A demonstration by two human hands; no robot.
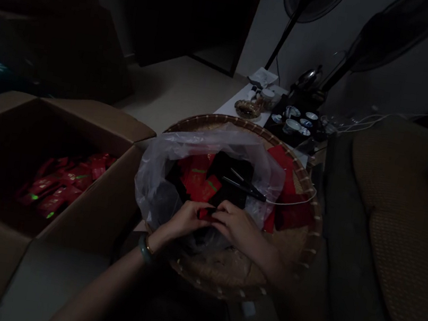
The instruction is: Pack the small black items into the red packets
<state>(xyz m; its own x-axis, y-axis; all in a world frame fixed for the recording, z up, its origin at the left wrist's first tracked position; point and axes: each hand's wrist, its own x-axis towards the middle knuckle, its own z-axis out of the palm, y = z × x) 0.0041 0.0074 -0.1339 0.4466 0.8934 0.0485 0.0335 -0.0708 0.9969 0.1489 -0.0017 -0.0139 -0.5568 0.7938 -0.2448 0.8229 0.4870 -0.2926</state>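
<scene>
My left hand (188,220) and my right hand (235,227) meet over the near side of a clear plastic bag (149,177). Their fingertips pinch a small red and black piece (204,213), whose kind is mostly hidden by the fingers. Inside the open bag lie red packets (195,176) and black pieces that look like fabric. A black two-pronged tool (248,188) with a white cord rests across the bag's contents, just beyond my right hand. Everything sits in a round woven bamboo tray (312,239), with flat red pieces (281,162) along its right side.
An open cardboard box (80,221) stands at left, holding many red packets (69,182). Behind the tray, a low table carries small cups (292,126) and a brown ornate dish (248,109). Two standing fans rise at the back. A woven-covered seat (407,237) is at right.
</scene>
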